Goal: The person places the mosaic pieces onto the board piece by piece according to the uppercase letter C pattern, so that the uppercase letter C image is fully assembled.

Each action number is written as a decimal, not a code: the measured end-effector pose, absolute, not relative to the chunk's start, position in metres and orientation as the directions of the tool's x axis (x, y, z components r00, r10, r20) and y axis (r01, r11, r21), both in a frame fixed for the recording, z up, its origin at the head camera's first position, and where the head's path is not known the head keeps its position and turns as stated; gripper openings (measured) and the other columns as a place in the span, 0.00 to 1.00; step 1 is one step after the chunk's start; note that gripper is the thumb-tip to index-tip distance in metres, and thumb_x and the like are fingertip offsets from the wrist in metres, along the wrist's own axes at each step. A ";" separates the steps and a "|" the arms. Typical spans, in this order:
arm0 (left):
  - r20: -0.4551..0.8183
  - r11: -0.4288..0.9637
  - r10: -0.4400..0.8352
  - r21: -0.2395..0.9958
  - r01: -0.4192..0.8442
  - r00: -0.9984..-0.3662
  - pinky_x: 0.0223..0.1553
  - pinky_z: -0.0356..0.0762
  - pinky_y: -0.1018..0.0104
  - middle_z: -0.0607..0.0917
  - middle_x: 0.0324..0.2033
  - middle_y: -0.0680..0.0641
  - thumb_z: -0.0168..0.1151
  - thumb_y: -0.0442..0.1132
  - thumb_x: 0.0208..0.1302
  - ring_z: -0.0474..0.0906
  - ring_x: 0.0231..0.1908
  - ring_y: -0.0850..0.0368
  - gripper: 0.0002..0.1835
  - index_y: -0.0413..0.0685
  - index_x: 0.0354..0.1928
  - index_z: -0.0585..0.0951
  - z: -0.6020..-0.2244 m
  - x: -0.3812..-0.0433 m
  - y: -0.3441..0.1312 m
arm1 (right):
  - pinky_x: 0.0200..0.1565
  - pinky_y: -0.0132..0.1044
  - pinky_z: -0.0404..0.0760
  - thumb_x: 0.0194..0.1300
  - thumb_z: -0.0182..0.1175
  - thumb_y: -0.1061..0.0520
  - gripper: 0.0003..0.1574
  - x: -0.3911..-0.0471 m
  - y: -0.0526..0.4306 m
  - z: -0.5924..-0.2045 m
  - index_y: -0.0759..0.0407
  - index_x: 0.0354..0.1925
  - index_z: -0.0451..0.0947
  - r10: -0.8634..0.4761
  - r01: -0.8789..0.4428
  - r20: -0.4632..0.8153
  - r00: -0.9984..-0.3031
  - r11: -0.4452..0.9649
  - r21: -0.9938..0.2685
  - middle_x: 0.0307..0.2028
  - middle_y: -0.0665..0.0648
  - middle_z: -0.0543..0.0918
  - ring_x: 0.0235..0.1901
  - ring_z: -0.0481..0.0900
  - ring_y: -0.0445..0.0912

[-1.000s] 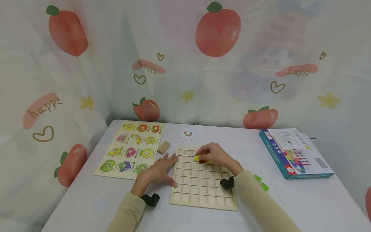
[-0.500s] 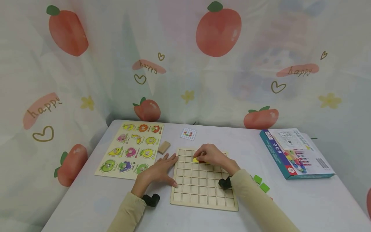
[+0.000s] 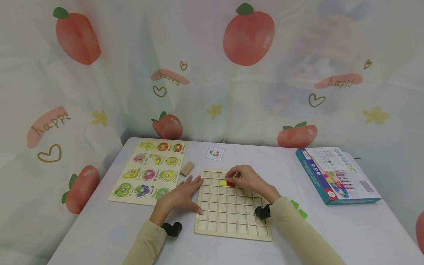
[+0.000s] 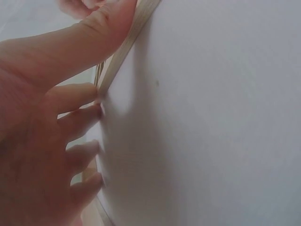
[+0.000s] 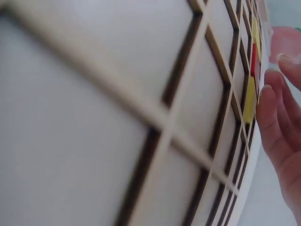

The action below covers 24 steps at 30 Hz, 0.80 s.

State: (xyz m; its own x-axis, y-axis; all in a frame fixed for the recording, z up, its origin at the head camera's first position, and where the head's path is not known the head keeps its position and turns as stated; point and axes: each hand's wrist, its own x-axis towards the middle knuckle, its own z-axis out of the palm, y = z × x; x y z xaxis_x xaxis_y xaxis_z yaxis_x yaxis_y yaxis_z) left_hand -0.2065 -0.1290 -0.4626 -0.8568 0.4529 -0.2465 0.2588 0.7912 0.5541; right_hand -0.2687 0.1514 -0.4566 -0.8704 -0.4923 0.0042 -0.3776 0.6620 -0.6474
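Note:
A wooden grid board lies on the table in front of me. In one of its upper rows sit a yellow tile, a red tile and, partly hidden, a second yellow tile. My right hand is over that row, fingertips bent down at the red tile in the head view. In the right wrist view its fingers are close by the tiles, with nothing visible between thumb and fingers. Spread fingers and thumb of my left hand rest along the board's left edge.
Left of the board lies a fruit picture puzzle, with a small wooden block beside it. A pattern card is behind the board. Green tiles lie right of it, near my sleeve. A flat box occupies the right rear.
My right fingertips have shifted right, off the left yellow tile, which now lies uncovered in its cell. The left hand has stayed at the board's edge.

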 end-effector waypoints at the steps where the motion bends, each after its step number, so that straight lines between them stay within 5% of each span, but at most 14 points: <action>1: -0.247 0.792 0.452 0.553 0.258 -0.857 0.82 0.42 0.43 0.54 0.82 0.47 0.82 0.52 0.51 0.40 0.82 0.43 0.59 0.46 0.80 0.59 -0.463 -0.207 -0.129 | 0.40 0.37 0.81 0.70 0.65 0.60 0.08 -0.267 0.155 -0.455 0.54 0.45 0.89 -0.490 -0.373 0.003 -0.872 0.661 -0.651 0.43 0.52 0.89 0.35 0.80 0.42; 24: -0.272 0.795 0.448 0.557 0.240 -0.851 0.82 0.42 0.43 0.53 0.82 0.46 0.81 0.51 0.51 0.40 0.82 0.42 0.59 0.46 0.81 0.57 -0.457 -0.211 -0.127 | 0.31 0.29 0.79 0.69 0.65 0.57 0.10 -0.222 0.239 -0.451 0.53 0.48 0.88 -0.366 -0.243 -0.077 -0.927 0.746 -0.620 0.39 0.51 0.86 0.34 0.76 0.45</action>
State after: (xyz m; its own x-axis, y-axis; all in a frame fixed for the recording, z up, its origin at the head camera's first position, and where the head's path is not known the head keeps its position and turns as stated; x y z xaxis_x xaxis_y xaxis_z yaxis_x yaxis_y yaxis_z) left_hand -0.2108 -0.1270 -0.4572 -0.8513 0.4484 -0.2723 0.2403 0.7948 0.5573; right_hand -0.2220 0.2385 -0.4506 -0.9272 -0.3664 -0.0775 -0.2431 0.7461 -0.6199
